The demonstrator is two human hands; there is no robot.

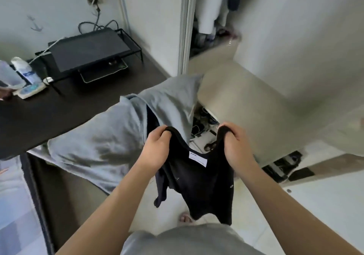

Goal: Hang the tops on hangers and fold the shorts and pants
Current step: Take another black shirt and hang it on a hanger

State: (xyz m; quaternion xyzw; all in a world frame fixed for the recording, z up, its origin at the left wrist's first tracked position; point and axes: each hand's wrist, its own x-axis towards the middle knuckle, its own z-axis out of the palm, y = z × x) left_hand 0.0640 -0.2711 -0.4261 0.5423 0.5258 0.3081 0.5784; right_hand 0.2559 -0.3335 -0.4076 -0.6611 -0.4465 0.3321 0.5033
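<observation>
A black sleeveless top (199, 183) hangs in the air in front of me, a white label showing inside its neckline. My left hand (157, 148) grips its left shoulder strap and my right hand (234, 142) grips the right strap, so the garment is spread between them. Behind the hands a grey garment (118, 136) lies draped over the corner of the dark table (39, 116), with a dark piece of cloth showing under its fold. No hanger is in view.
On the dark table stand a black monitor on a wire stand (88, 51), white bottles (21, 69) and a small device. A white door frame (185, 28) rises behind. Cables and clutter (204, 122) lie on the tiled floor (315, 205).
</observation>
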